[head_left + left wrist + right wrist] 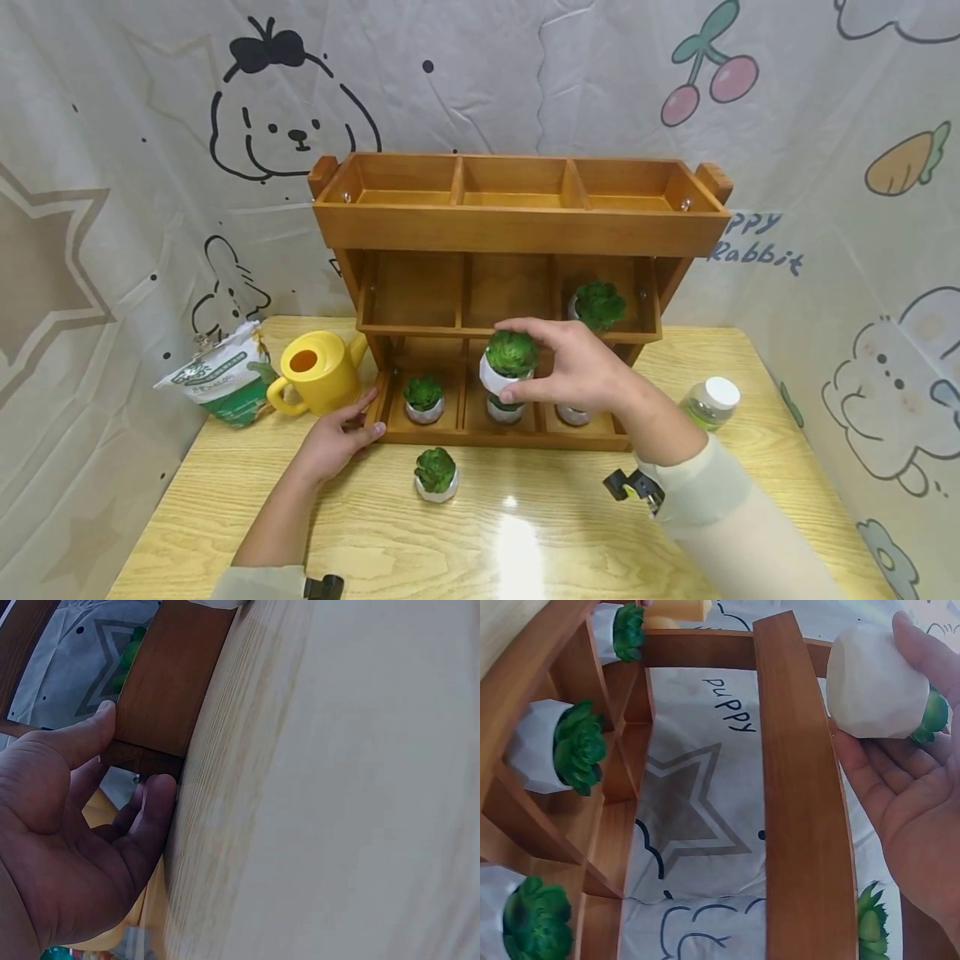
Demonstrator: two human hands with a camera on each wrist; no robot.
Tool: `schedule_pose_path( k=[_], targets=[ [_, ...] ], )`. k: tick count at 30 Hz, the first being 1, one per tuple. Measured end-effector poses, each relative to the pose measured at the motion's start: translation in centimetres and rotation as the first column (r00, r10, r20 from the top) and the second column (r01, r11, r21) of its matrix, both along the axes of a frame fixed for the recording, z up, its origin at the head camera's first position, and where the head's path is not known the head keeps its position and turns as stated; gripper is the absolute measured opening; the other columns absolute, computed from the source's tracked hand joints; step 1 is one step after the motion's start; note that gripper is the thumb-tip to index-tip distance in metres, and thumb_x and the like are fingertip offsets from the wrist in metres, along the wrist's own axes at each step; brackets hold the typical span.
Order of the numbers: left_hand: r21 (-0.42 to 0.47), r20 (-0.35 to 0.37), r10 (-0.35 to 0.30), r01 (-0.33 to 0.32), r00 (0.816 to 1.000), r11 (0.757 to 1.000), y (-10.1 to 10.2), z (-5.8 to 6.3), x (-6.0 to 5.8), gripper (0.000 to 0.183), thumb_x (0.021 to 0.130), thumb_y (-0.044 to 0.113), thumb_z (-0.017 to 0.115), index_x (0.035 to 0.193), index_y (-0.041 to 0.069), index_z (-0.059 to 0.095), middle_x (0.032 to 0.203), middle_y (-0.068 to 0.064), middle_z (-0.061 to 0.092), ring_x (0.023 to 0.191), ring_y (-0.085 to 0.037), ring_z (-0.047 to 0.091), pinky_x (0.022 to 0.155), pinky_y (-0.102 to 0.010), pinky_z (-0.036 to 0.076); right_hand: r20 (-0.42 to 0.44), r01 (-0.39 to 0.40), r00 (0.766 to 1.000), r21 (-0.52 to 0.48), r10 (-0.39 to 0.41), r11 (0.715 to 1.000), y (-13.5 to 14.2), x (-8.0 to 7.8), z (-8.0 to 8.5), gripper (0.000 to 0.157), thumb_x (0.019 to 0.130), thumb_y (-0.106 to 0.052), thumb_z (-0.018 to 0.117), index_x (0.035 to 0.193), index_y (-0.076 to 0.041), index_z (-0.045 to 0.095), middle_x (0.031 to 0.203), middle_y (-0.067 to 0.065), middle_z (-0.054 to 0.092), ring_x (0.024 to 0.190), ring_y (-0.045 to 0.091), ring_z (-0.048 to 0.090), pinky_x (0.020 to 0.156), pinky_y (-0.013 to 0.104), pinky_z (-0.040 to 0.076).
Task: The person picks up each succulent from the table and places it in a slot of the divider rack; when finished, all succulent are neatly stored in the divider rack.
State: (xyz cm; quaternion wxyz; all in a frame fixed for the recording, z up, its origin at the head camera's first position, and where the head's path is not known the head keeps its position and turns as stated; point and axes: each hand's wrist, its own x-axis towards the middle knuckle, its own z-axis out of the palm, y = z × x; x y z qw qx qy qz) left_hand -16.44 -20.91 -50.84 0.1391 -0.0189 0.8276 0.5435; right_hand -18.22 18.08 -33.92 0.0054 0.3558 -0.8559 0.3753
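My right hand pinches a potted artificial succulent by its white faceted pot, in front of the middle tier of a wooden shelf. In the right wrist view the held pot is tilted, its base towards the camera. My left hand holds the shelf's lower left front corner, thumb on one side, fingers on the other. Potted succulents stand in the bottom tier's left, middle and right compartments. Another succulent sits in the middle tier's right compartment, and one stands on the table.
Left of the shelf are a yellow watering can and a green-white bag. To the right lies a clear jar with a white lid. A printed cloth hangs behind the table.
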Motion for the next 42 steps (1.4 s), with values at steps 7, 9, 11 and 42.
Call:
schedule_pose_path(
  k=[7,9,11,42],
  targets=[
    [-0.009,-0.002,-0.007,0.007,1.0,1.0,-0.1,0.0,0.0,0.072,0.095,0.034,0.078,0.158,0.024,0.046,0.152,-0.024,0.048,0.131,-0.037,0.049,0.088,-0.041,0.06,-0.02,-0.002,1.0,-0.014,0.002,1.0,-0.2,-0.5,1.2,0.08,0.079,-0.036,0.093,0.148,-0.018,0.056,0.111,-0.011,0.072,0.094,0.005,0.069,0.084,0.034,0.059],
    [-0.034,-0.018,-0.016,0.016,1.0,0.999,-0.1,0.1,-0.1,0.072,0.095,0.037,0.078,0.158,0.024,0.046,0.154,-0.023,0.048,0.135,-0.039,0.048,0.096,-0.047,0.056,-0.026,0.005,1.0,-0.018,-0.005,1.0,-0.2,-0.6,1.4,0.08,0.079,-0.035,0.093,0.148,-0.019,0.055,0.112,-0.01,0.072,0.091,0.006,0.07,0.083,0.035,0.059],
    [-0.06,-0.034,-0.029,0.027,0.999,0.998,-0.2,0.0,-0.1,0.073,0.095,0.039,0.077,0.159,0.024,0.046,0.155,-0.023,0.047,0.139,-0.041,0.047,0.105,-0.052,0.05,-0.025,0.008,1.0,-0.02,-0.009,1.0,-0.3,-0.8,1.6,0.08,0.079,-0.033,0.093,0.148,-0.018,0.055,0.112,-0.009,0.072,0.091,0.007,0.069,0.081,0.035,0.06],
    [0.016,0.006,-0.017,0.016,1.0,1.0,-0.2,-0.2,-0.2,0.072,0.096,0.031,0.077,0.16,0.022,0.043,0.154,-0.029,0.043,0.137,-0.04,0.044,0.083,-0.037,0.061,-0.034,0.171,0.985,0.016,-0.171,0.985,-1.1,-3.9,2.1,0.077,0.082,-0.028,0.091,0.15,-0.02,0.055,0.119,0.002,0.071,0.1,0.018,0.067,0.091,0.042,0.056]
  ],
)
